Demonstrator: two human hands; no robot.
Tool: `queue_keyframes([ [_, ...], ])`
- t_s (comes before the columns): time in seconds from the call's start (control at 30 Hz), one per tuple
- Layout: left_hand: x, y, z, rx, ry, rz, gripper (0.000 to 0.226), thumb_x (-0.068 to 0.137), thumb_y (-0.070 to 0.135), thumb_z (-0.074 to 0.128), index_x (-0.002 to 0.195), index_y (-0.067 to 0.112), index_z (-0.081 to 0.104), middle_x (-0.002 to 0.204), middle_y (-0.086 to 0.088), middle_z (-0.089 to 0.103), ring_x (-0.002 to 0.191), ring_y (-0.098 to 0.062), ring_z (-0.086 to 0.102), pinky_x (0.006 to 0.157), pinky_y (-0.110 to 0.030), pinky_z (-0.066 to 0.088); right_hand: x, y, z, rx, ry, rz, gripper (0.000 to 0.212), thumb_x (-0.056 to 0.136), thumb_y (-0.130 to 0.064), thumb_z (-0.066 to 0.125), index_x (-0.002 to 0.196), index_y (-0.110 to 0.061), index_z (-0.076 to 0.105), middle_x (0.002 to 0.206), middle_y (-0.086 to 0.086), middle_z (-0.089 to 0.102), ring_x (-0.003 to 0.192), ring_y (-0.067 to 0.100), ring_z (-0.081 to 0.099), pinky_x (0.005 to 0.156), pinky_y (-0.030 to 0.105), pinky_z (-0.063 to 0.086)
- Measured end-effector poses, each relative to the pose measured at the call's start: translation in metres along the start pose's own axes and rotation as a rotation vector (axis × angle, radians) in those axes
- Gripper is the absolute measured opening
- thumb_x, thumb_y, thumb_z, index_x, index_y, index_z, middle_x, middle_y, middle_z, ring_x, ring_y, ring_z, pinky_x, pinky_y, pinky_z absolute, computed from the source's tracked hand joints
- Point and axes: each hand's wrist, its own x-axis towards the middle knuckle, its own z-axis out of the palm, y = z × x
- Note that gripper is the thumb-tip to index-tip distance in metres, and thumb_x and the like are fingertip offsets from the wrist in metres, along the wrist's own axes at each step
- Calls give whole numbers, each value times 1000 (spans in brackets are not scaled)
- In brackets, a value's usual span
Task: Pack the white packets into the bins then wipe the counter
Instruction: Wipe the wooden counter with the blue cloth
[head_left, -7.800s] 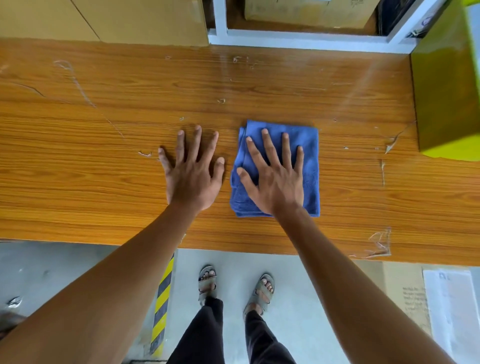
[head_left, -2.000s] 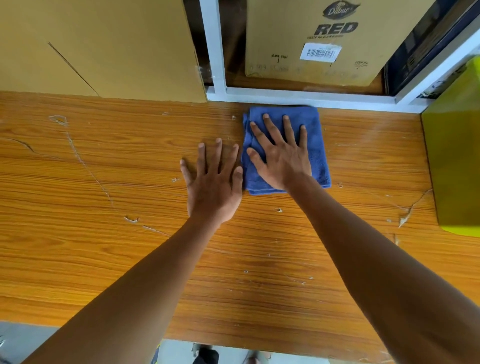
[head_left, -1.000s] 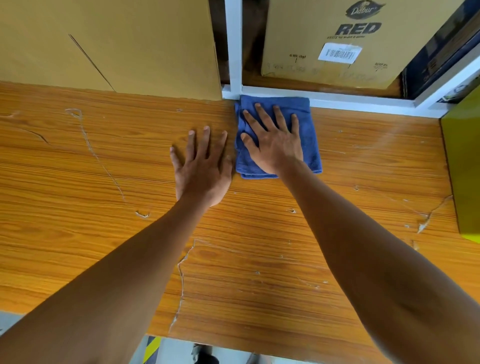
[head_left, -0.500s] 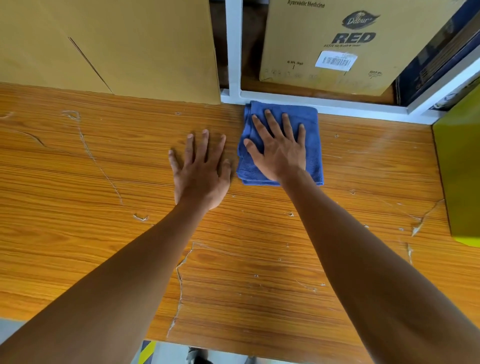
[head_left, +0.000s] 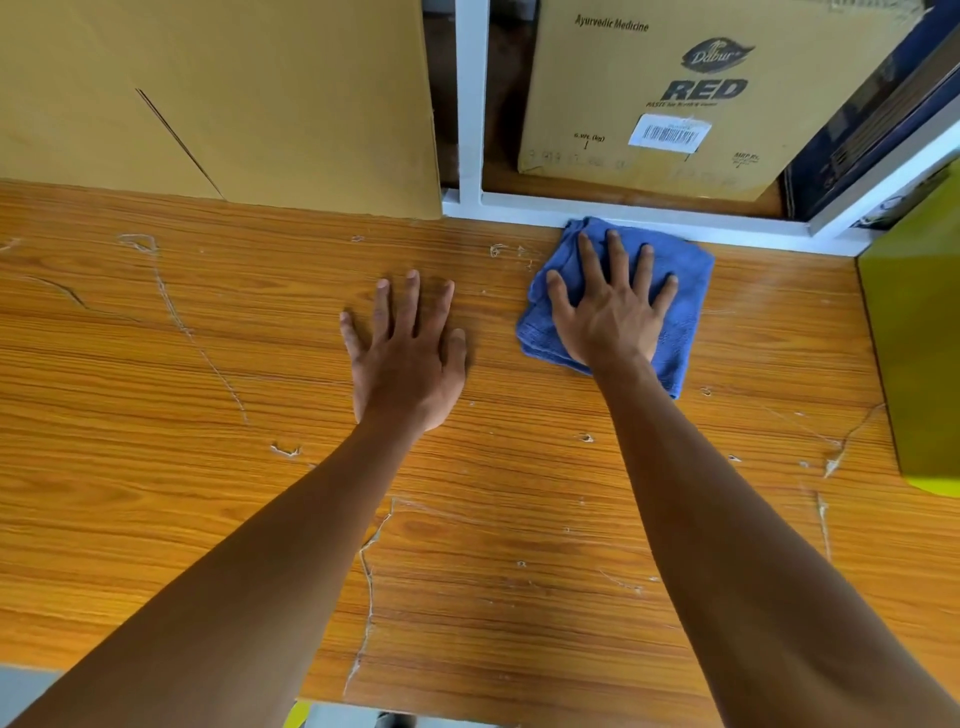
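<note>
- Right hand (head_left: 610, 312): palm down, fingers straight and spread, pressed flat on the blue cloth (head_left: 680, 291); forearm reaches in from the lower right.
- Left hand (head_left: 408, 353): palm down, fingers straight and slightly fanned, resting flat on the bare counter (head_left: 156, 467); holds nothing. Forearm reaches in from the lower left.
- Hands relative to each other: apart, left hand just left of the cloth, not touching it.
- Blue cloth: folded into a rough square of several layers; lies at the far edge of the counter, its far corner touching the white shelf frame (head_left: 649, 215). Sits slightly skewed; long axis runs roughly away from the person, tilted a little left at the far end. Layered folded edges show along the left side.
- Counter: orange wood-grain laminate, scratched, with pale cracks and chipped spots across the top; near edge visible at the bottom.
- Plain cardboard box (head_left: 234, 98): standing at the far left of the counter.
- Printed cardboard box (head_left: 675, 93): inside the shelf frame, front reads "Ayurvedic Medicine" and "RED", with a barcode label.
- Yellow-green bin (head_left: 919, 364): at the right edge of the counter, well apart from the cloth; contents not visible.
</note>
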Motion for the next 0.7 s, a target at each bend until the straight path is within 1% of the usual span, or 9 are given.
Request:
queue_keyframes([
  [0.1, -1, 1, 1, 3, 4, 2, 61, 107, 59, 7, 166, 47, -4, 177, 9, -14, 163, -25, -14, 125, -70, -3, -6, -15, 1, -15, -21, 21, 80, 98, -78, 7, 168, -40, 0, 177, -4, -4, 161, 39, -9, 123, 72, -4],
  [0.13, -1, 1, 2, 3, 7, 1, 61, 107, 59, 6, 166, 47, -5, 177, 8, -14, 163, -25, -14, 125, -70, -3, -8, -24, 1, -21, -31, 0, 79, 98, -76, 7, 168, -40, -1, 177, -4, -5, 161, 40, -9, 122, 73, -4],
  [0.2, 0, 0, 3, 3, 10, 2, 61, 107, 58, 5, 166, 47, -5, 177, 8, -15, 163, -25, -14, 125, -70, -2, -9, -46, 3, -23, -36, -107, 75, 100, -73, 7, 168, -41, -1, 177, -5, -5, 161, 39, -9, 122, 72, -4],
  [0.3, 2, -1, 2, 12, 26, 8, 60, 108, 55, 6, 167, 44, -2, 178, 7, -10, 164, -26, -10, 125, -71, 1, -7, -72, 5, -10, -49, -259, 71, 102, -69, 10, 168, -42, 6, 177, -6, -1, 162, 37, -6, 123, 71, -5],
  [0.37, 1, -1, 1, 20, 38, 20, 60, 109, 54, 9, 167, 43, 1, 178, 5, -5, 164, -27, -6, 125, -71, 4, -5, -71, 5, -16, -60, -307, 71, 102, -72, 11, 167, -44, 7, 177, -8, 2, 162, 35, -4, 124, 70, -4],
  [0.43, 0, -1, 1, 16, 35, 21, 60, 108, 54, 9, 167, 44, 1, 178, 6, -6, 164, -26, -7, 125, -71, 4, -6, -53, 3, -32, -58, -327, 74, 99, -78, 10, 166, -47, 6, 177, -10, 3, 163, 32, -2, 126, 67, -1],
  [0.5, 0, -3, 1, 11, 25, 15, 60, 109, 55, 10, 167, 45, 0, 178, 8, -8, 164, -25, -9, 125, -70, 2, -8, -22, 0, -32, -29, -261, 78, 97, -83, 8, 166, -47, 5, 177, -12, 2, 163, 30, -1, 126, 65, 1],
  [0.6, 0, -2, 2, 7, 11, 17, 60, 109, 56, 9, 167, 46, -1, 177, 8, -10, 163, -24, -11, 125, -70, 1, -7, 30, -9, -52, -15, -96, 81, 96, -84, 5, 167, -45, 3, 177, -11, 1, 163, 31, -3, 126, 66, 2],
  [0.7, 0, -1, 3, 21, 12, 15, 60, 109, 56, 8, 167, 46, -2, 177, 8, -11, 163, -26, -11, 125, -71, 1, -3, 35, -11, -70, -38, 1, 82, 96, -81, 4, 168, -41, 1, 177, -7, -1, 162, 34, -6, 124, 70, 0],
])
